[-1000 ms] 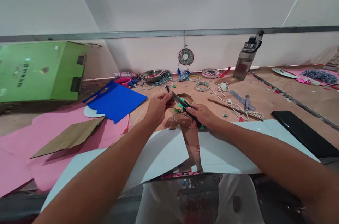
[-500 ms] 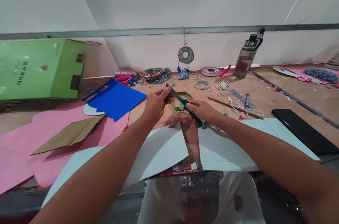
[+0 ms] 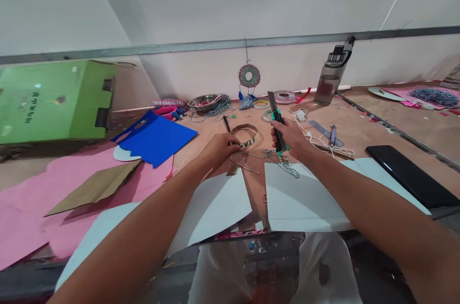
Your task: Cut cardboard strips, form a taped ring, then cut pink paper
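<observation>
My right hand (image 3: 289,137) is closed around a black box cutter (image 3: 276,114) with green parts, its long end pointing up and away from me. My left hand (image 3: 221,148) is closed around a thin black pen-like stick (image 3: 226,124), whose far end sticks out beyond the fingers. Its fingertips are at the near left side of a brown cardboard ring (image 3: 244,127), partly wrapped in black-and-white cord. Loose striped cord (image 3: 247,164) trails from there across the table towards a tangled bundle (image 3: 285,164) below the right hand.
White sheets (image 3: 223,203) lie along the front edge, with a black phone (image 3: 409,174) at right. Blue sheet (image 3: 161,136), pink paper (image 3: 82,165) and a green box (image 3: 50,102) are at left. Behind stand a metal bowl (image 3: 196,102), tape roll (image 3: 268,116) and water bottle (image 3: 328,81).
The hands have moved apart. My right hand has lifted the box cutter away to the right and turned it upright, while my left hand has lowered to the cardboard ring.
</observation>
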